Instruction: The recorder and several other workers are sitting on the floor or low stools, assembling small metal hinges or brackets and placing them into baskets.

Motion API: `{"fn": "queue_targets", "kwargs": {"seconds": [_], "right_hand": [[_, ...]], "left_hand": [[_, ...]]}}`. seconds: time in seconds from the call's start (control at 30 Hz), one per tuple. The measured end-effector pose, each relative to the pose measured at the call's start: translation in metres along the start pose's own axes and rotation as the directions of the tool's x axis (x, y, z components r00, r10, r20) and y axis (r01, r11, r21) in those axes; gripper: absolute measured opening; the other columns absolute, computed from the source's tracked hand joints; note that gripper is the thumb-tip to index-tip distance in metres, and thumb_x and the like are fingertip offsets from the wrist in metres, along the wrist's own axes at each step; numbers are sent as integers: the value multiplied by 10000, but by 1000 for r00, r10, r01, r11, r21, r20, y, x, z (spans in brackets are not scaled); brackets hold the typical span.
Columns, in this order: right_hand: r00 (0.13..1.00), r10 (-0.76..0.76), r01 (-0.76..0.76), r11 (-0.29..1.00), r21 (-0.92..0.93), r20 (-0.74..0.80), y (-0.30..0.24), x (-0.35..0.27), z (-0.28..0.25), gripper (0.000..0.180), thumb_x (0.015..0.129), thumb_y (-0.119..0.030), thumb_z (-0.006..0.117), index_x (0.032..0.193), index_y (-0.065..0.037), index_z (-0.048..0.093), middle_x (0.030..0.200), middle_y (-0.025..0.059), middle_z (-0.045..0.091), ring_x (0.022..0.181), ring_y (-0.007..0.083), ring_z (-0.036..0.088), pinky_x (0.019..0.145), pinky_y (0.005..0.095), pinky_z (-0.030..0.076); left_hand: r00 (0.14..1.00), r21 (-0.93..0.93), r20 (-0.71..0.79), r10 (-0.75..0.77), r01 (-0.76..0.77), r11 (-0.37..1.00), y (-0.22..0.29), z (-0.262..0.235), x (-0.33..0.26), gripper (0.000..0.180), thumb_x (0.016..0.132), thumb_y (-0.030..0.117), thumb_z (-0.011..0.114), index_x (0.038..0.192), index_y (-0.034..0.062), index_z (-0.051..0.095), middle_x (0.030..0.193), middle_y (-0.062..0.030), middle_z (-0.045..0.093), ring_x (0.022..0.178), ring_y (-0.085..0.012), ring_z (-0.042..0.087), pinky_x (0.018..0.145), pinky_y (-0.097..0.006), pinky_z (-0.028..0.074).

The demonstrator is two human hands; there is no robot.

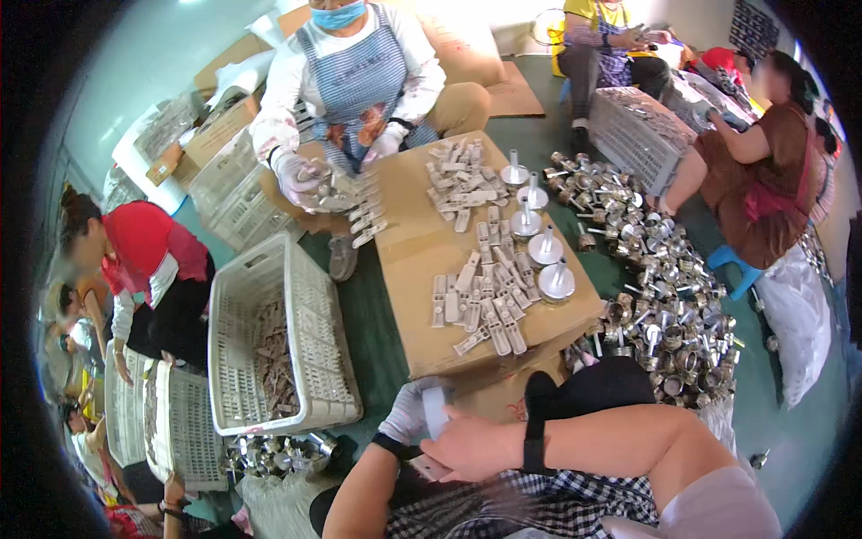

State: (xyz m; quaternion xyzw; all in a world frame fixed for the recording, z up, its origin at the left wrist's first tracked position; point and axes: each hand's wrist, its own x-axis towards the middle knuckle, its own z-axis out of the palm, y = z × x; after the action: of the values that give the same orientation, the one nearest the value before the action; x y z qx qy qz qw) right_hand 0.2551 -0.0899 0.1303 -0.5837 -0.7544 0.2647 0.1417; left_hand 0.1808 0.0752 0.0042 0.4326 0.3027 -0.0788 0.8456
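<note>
Taking the worker's hands as the centre of the dial and straight ahead as twelve, I see the gloved left hand [411, 411] curled about a flat pale piece [436, 410], which stands between the two hands, just off the near edge of the carton. The bare right hand [474, 446] lies against it from three o'clock, fingers close together; the blur and overlap hide its fingertips, so from here I cannot tell whether they pinch the piece or merely steady it. For a sound result, the left hand should serve as the fixture and the right as the tool: grip by the edges, keep the wrists low and even, and apply pressure squarely rather than twisting. Work over the lap, clear of the carton [401, 269], so that an elbow does not sweep the stock. Between twelve and one on that carton lie loose plastic clips [492, 289]; at one o'clock stands a row of stemmed metal discs [557, 283], best left undisturbed, as they could topple. Farther out, a slatted white crate [319, 314] stands at ten, a heap of metal parts [664, 310] spreads at two, and a masked co-worker [364, 76] sits just short of twelve.
</note>
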Motion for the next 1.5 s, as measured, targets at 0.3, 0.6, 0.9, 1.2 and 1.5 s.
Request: {"fn": "queue_targets", "kwargs": {"seconds": [0.3,0.6,0.9,1.2,1.5], "right_hand": [[1000,9,-9,1000,-5,27,2,-1,4,358,853,-372,600,952,-41,505,681,122,605,775,341,621,973,554,325],[998,29,-29,1000,-11,54,2,-2,-2,388,837,-371,624,952,-21,504,695,147,602,773,357,617,986,569,333],[999,17,-16,1000,-26,35,0,-2,-4,386,834,-366,627,941,-16,502,672,148,595,737,363,614,976,565,337],[999,37,-37,999,-20,5,2,-5,-1,347,851,-354,607,929,-32,503,677,138,605,725,358,614,940,515,355],[1000,19,-19,1000,-13,-12,-4,-5,-10,421,780,-337,684,985,3,544,731,121,641,763,318,636,863,442,377]], "left_hand": [[993,-266,87,-86,106,958,-6,-7,11,189,873,133,525,937,-7,635,811,-139,644,702,-255,609,697,-369,520],[999,-180,35,-35,41,983,-7,2,9,236,887,149,493,996,-18,620,839,-137,632,727,-249,596,687,-364,510],[1000,-38,-6,28,-29,999,-1,12,1,237,886,152,498,1004,-10,624,796,-125,626,670,-232,580,667,-346,504],[998,-26,38,46,-45,999,-2,10,4,263,902,156,462,1032,-6,624,787,-103,632,674,-208,590,654,-335,507],[996,-9,69,53,-53,999,2,1,1,221,864,60,520,1046,-23,614,975,-138,648,864,-237,615,825,-359,505]]}}
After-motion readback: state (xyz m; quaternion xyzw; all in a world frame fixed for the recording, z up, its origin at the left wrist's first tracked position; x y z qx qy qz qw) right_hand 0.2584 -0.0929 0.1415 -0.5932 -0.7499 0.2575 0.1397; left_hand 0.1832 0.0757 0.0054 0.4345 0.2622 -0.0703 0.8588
